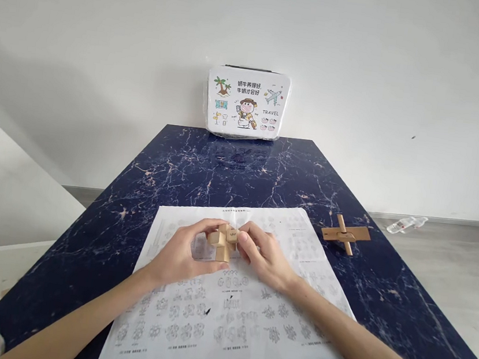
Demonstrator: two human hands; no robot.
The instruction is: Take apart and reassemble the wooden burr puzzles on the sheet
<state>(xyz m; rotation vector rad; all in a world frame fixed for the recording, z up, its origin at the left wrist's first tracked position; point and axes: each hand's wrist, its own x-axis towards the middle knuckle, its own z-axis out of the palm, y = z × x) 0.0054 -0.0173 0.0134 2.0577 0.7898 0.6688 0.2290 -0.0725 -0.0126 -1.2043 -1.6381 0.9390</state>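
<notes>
Between my two hands is a wooden burr puzzle (222, 253) made of pale interlocking blocks, with a dark mark on one block end. My left hand (178, 253) curves around its left side, thumb at the lower edge and fingers at the top. My right hand (263, 255) pinches the block on the puzzle's right side between thumb and fingers. Both hands are over a large white instruction sheet (186, 330) printed with rows of puzzle drawings. The right fingertips are partly hidden behind the puzzle.
A wooden puzzle (357, 233) of crossed pieces lies right of the sheet on the dark blue marbled table (171, 165). A white cartoon-printed case (247, 103) stands at the table's back against the wall. Clear plastic packaging (407, 224) lies on the floor at right.
</notes>
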